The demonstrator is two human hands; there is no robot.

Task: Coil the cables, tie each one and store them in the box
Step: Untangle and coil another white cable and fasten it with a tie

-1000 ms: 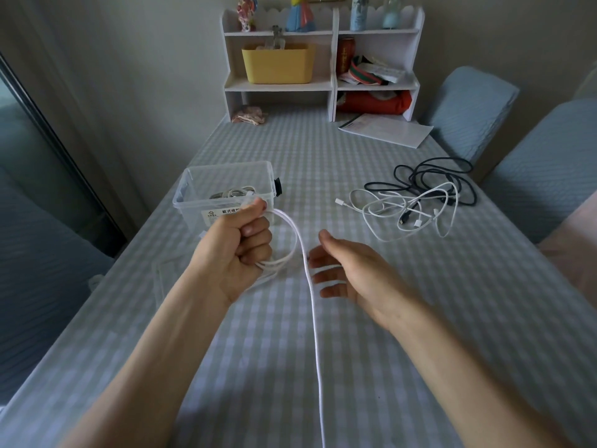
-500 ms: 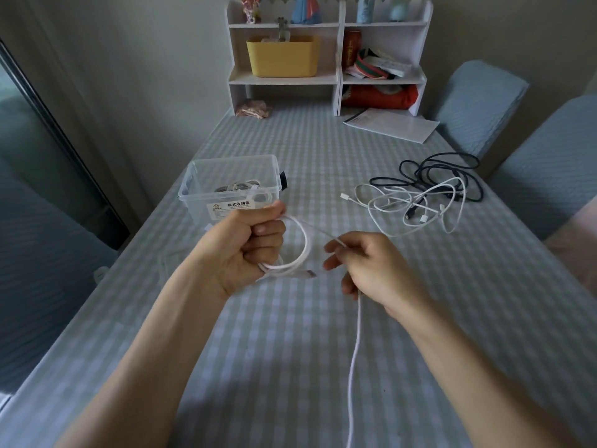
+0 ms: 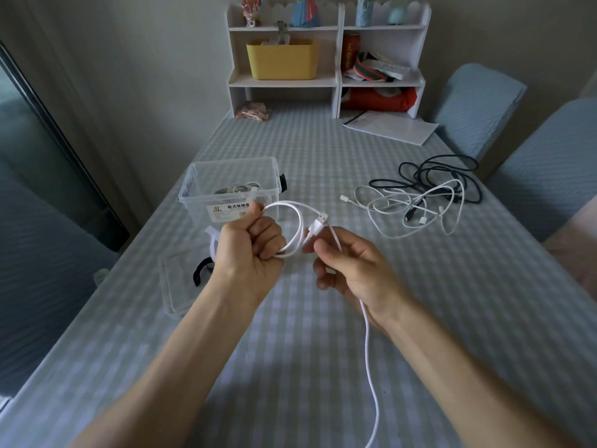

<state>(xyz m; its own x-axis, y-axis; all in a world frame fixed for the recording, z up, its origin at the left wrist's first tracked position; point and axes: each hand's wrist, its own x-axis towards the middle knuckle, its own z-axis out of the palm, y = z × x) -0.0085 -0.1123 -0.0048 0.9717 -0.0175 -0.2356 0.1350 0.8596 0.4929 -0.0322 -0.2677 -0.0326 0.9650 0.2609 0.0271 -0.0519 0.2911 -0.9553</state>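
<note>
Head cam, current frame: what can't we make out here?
- White cable far end: head view, cut off by the bottom edge.
- Loop count in the left hand: hidden by curled fingers.
- Clear box contents: blurred through the plastic wall.
- Cable pile: how many cables, too tangled.

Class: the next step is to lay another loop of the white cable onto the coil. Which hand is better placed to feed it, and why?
The right hand. It pinches the free run of the white cable, which trails off toward the near edge. The left hand is fisted around the coil and best placed just to hold it.
</note>
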